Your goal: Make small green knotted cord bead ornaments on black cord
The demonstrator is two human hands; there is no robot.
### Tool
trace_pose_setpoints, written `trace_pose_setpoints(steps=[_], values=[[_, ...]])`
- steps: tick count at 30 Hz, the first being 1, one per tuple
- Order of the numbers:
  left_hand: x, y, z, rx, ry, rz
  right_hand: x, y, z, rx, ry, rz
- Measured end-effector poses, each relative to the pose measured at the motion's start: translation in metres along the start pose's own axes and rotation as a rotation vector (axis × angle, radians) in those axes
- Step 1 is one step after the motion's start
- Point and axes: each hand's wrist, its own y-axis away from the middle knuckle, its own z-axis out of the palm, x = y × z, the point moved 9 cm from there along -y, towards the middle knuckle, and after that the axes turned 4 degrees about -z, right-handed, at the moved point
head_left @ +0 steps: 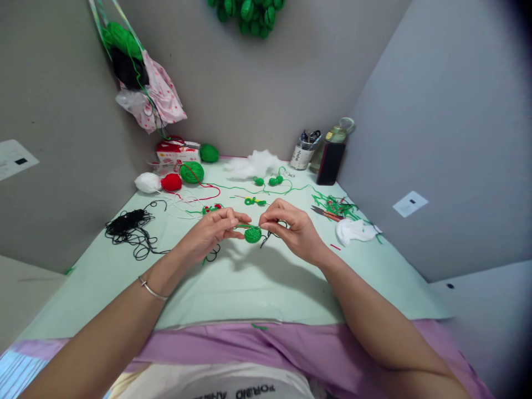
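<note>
A small round green crocheted piece (252,235) hangs above the middle of the table, between my hands. My left hand (216,228) pinches its upper left side, where a green strand or stem runs to the fingers. My right hand (291,226) is closed in a pinch at the piece's upper right edge; what lies between those fingertips is too small to make out. Black yarn (266,239) loops and dangles beside the right fingers. Just behind my left hand, a red and green crocheted bit (211,209) lies partly hidden.
A black yarn tangle (131,224) lies left; white (148,182), red (171,182) and green (192,172) yarn balls are behind it. White stuffing (255,164) sits at the back. Scissors (327,213), green scraps (338,205), a phone (331,163) and a pen cup (302,154) stand right.
</note>
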Motion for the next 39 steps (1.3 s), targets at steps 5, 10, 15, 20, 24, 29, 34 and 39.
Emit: trace_pose_setpoints(steps=[5, 10, 15, 20, 24, 29, 34, 39], values=[[0.003, 0.000, -0.006, 0.062, 0.238, 0.007, -0.008, 0.000, -0.001, 0.056, 0.054, -0.063], [0.007, 0.002, 0.001, -0.025, 0.247, 0.004, -0.012, 0.000, -0.006, 0.123, 0.089, -0.079], [0.001, 0.003, 0.016, -0.127, -0.029, 0.052, -0.013, 0.002, -0.010, 0.175, 0.126, -0.107], [-0.006, 0.001, 0.017, -0.103, -0.106, 0.072, -0.009, 0.003, -0.004, 0.159, 0.184, -0.094], [-0.005, 0.001, 0.016, -0.069, -0.108, 0.093, 0.000, 0.005, -0.002, 0.165, 0.208, -0.046], [-0.007, 0.001, 0.015, -0.025, -0.112, 0.083, 0.009, 0.006, 0.004, 0.130, 0.228, -0.006], [-0.001, 0.003, 0.008, 0.122, -0.210, 0.228, 0.002, 0.005, 0.012, 0.088, 0.216, -0.020], [0.001, 0.003, 0.006, 0.137, -0.221, 0.327, -0.010, 0.005, 0.017, 0.072, 0.201, -0.092]])
